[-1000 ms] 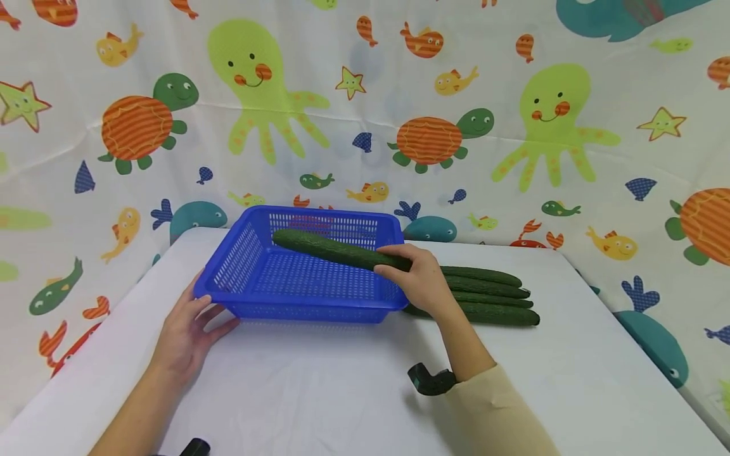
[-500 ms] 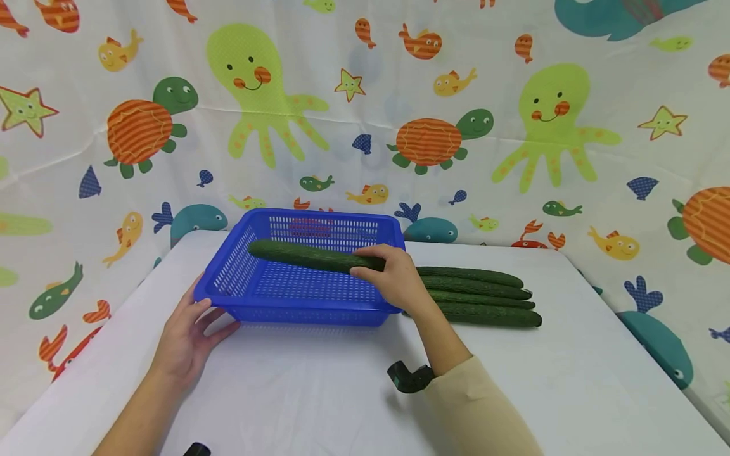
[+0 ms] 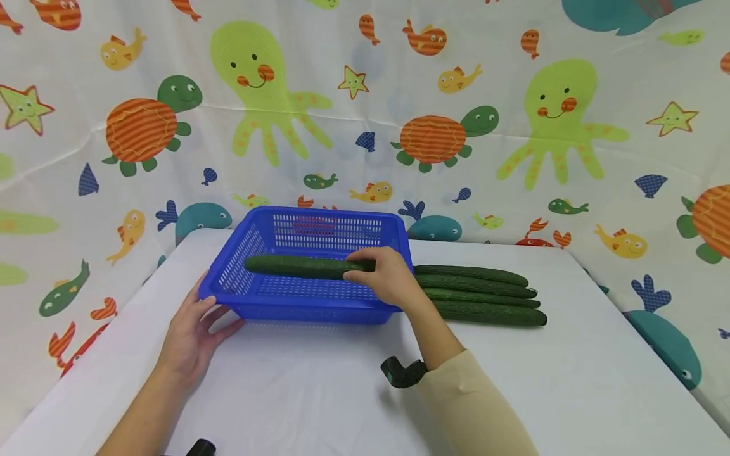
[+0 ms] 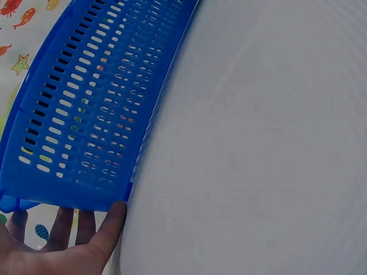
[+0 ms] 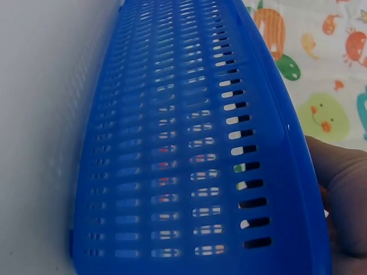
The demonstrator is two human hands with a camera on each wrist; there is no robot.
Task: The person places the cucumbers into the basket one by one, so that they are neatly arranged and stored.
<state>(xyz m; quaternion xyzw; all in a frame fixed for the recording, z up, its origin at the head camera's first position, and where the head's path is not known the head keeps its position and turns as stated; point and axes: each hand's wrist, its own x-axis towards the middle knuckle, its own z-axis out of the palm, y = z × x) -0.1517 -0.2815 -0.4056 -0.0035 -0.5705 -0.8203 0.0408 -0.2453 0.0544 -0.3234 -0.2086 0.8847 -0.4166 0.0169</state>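
A blue perforated plastic basket point(image 3: 319, 314) stands on the white table. My right hand point(image 3: 389, 276) pinches one end of a long dark green cucumber point(image 3: 296, 266), which lies nearly level over the basket's inside. The right wrist view shows the basket's slotted side point(image 5: 172, 143), with part of my right hand point(image 5: 347, 195) beyond the rim; the cucumber is hidden there. At the basket's left front corner, my left hand point(image 3: 191, 335) touches the wall and rim with extended fingers. In the left wrist view those fingertips meet the basket's end point(image 4: 74, 172), with the left hand point(image 4: 63, 252) below.
Several more cucumbers point(image 3: 485, 294) lie side by side on the table, right of the basket, their left ends partly hidden by my right arm and the basket. A curtain with sea-animal prints point(image 3: 365, 82) hangs behind the white table point(image 3: 296, 392).
My right hand has moved left and slightly down with the cucumber, which has gone from tilted to nearly level, lower within the basket. The left hand stays at the corner.
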